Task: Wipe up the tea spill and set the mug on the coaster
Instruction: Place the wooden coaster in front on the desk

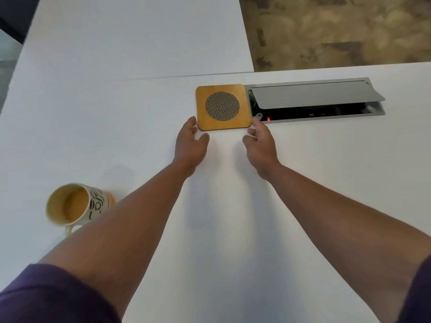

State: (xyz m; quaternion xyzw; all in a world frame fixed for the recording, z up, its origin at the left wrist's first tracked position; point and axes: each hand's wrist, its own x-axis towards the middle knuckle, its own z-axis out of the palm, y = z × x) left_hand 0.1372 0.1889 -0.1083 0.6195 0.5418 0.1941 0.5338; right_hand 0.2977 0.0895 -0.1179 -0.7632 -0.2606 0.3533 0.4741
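Near the surface's [116, 113] far edge, both open hands, left [190, 145] and right [261, 145], flank the stiff, light coaster [222, 107], holding nothing; take its edges.

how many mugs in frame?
1. The mug stands on the white table at lower left, partly behind the left forearm, well apart from the coaster. Nothing in view looks able to hide another.

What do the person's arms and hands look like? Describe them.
Both forearms are bare. Short dark purple sleeves end above the elbows. The left hand and right hand wear no gloves; no rings, watch or bracelets show.
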